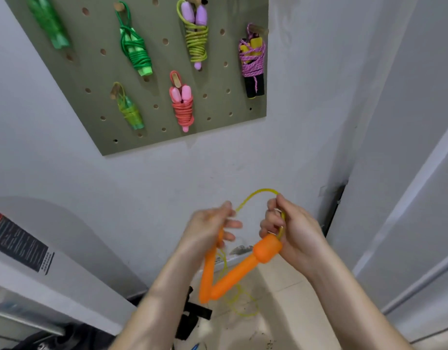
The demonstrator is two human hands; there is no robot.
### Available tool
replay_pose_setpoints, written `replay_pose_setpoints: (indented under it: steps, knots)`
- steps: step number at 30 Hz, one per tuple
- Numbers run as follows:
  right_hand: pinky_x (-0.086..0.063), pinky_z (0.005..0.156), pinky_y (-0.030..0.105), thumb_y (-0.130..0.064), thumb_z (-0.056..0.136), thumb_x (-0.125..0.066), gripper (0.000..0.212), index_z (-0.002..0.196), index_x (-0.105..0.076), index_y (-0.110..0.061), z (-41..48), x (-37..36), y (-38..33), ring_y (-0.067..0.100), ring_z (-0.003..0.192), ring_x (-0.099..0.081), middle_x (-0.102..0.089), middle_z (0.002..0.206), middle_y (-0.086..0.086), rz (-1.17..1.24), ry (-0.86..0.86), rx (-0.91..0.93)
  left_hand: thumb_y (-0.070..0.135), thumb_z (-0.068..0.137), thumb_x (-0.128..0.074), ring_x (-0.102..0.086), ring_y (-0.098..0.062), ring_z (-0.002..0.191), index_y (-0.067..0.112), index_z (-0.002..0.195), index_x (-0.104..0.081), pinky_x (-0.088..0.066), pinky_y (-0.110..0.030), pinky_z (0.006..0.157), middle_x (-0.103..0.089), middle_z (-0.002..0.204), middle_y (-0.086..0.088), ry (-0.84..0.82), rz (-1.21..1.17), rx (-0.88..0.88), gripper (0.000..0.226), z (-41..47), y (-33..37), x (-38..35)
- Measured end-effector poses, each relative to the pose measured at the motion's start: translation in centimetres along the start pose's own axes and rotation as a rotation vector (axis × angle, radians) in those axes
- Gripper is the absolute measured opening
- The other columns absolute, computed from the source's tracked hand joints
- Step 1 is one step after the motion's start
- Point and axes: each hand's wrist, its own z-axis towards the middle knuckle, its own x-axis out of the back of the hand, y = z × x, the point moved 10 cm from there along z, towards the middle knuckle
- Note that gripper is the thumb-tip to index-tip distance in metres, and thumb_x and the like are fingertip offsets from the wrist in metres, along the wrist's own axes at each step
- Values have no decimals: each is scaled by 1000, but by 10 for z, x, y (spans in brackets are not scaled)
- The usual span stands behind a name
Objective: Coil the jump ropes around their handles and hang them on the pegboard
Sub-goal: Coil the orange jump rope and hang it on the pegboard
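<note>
1. Close in front, low in the view, two orange handles (243, 271) form a V, with their lower ends touching and their tops apart.
2. The left hand (213, 227), blurred, has its fingers curled round the top of the left-side handle.
3. The right hand (292, 232) grips the yellow rope (258, 192) in curled fingers just above the other handle's thick head, which touches its palm.
4. The rope arches from hand to hand above the handles. Its slack drops behind them into loose loops on the tiled floor (283, 294).
5. Beyond, up on the white wall (167, 178), the green pegboard (91, 72) carries six coiled ropes (183, 107). Three are green, one is coral, one is lime with lilac handles, and one is pink on black-and-yellow handles.
</note>
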Motion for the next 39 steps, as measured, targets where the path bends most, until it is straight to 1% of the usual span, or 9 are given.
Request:
replay_pose_setpoints:
  steps: [3,8,12,14,16,21,24,31,39]
  knots:
    - [-39,47,26,-25,103,-40,30,90,-56,-3,9,-16,5,15,48,-38,-32,54,0,-103,22,28,54,80,-63,-61,-15,72,9,96,-67,-46,-29,67,-69,83,-8,-213,-33,-13,48,-36,-19,-50]
    - [-48,58,26,-38,102,-42,46,99,-68,-1,8,-27,5,17,64,-51,-48,71,7,-580,80,106,22,78,-73,-58,-16,61,5,88,-69,-47,-27,63,-61,61,-3,-133,-162,-22,20,-49,-20,-47]
    - [-50,83,47,-54,96,-44,59,96,-65,1,-10,-36,-15,26,81,-62,-64,90,20,-986,57,308,13,89,-64,-64,-14,66,4,86,-68,-50,-22,65,-66,64,-2,-2,-237,-112,10,-50,-5,-31]
    - [-53,88,49,-63,86,-54,50,100,-67,-17,-22,-26,1,14,88,-67,-70,94,4,-912,-92,229,15,91,-60,-68,-21,82,-1,94,-68,-55,-28,70,-72,86,-14,48,-346,-139,19,-49,-1,-22]
    - [-56,88,50,-53,88,-61,38,114,-63,-24,-39,-15,50,21,95,-71,-72,105,2,-789,-307,-100,21,90,-60,-69,-21,87,1,95,-69,-56,-31,73,-73,95,-13,89,-378,-128,22,-49,-2,-19]
    - [-58,76,45,-32,91,-61,43,125,-56,-5,-68,4,101,43,100,-67,-67,109,27,-487,-480,-462,31,91,-61,-70,-11,86,15,85,-71,-54,-35,81,-75,88,-3,146,-201,-145,20,-55,-5,-24]
    - [-55,72,57,-30,95,-59,42,130,-50,-9,-80,3,113,48,104,-62,-63,98,26,-283,-523,-602,32,89,-63,-69,-15,81,15,81,-72,-53,-31,76,-74,83,-8,183,-120,-168,21,-55,-4,-20]
    - [-47,63,34,-28,84,-70,33,109,-54,-14,-78,3,123,19,64,-48,-51,77,9,-260,-442,-533,25,84,-71,-56,0,54,14,74,-69,-44,-13,55,-65,58,10,298,28,-226,15,-55,1,-5]
    - [-30,44,19,-20,82,-66,20,97,-65,-7,-77,1,110,10,48,-34,-43,65,5,-245,-454,-454,52,91,-49,-36,-10,49,6,57,-42,-32,-29,53,-34,49,6,313,375,-270,58,-56,18,17]
